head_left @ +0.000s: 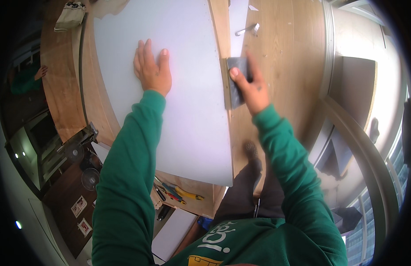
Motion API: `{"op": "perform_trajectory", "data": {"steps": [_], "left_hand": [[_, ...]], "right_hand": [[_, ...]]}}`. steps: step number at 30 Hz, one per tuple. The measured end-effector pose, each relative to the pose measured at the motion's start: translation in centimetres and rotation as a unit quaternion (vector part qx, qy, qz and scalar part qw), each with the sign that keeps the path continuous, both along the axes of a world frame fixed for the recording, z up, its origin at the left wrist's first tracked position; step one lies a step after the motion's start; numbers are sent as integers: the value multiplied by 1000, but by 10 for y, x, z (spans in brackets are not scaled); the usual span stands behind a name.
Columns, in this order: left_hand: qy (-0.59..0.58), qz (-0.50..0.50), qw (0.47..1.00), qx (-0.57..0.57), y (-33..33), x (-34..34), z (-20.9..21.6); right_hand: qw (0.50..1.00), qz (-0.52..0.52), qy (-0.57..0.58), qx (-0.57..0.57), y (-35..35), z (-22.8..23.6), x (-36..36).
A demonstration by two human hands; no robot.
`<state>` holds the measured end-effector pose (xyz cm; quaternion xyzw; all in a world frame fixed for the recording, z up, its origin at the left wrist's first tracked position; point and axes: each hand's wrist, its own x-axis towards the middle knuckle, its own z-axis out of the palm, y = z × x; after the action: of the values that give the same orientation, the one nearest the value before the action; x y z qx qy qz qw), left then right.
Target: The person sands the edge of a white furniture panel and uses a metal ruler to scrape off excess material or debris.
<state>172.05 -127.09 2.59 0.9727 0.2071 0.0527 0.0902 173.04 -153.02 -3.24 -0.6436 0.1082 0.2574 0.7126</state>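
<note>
Both your green-sleeved arms [131, 164] reach upward: your left grip [155, 71] rests spread on a large white panel [192, 128]; your right grip [254, 88] clasps a dark-grey rectangular block [236, 91] at the panel's right edge, upper centre.

Bright daylight falls from the right onto a light-brown wood-plank floor [298, 80]; along its right edge runs a pale, ribbed metal track [328, 57]. Beyond that edge lie a pale, sunlit surface [358, 33] and bluish, gridded window glass [394, 173]; the far left is dim, dotted with small white lights [18, 225]
</note>
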Motion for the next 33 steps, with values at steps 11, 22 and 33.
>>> {"op": "perform_trajectory", "data": {"steps": [11,22,33], "left_hand": [[-4,-4,1000,7,1,-1,-2],[4,-7,1000,6,2,-1,-2],[-4,-14,1000,12,5,-2,-2]], "right_hand": [[1000,-15,2,22,16,-6,23],[998,-41,-15,39,23,-2,35],[999,-38,-6,34,19,1,25]]}}
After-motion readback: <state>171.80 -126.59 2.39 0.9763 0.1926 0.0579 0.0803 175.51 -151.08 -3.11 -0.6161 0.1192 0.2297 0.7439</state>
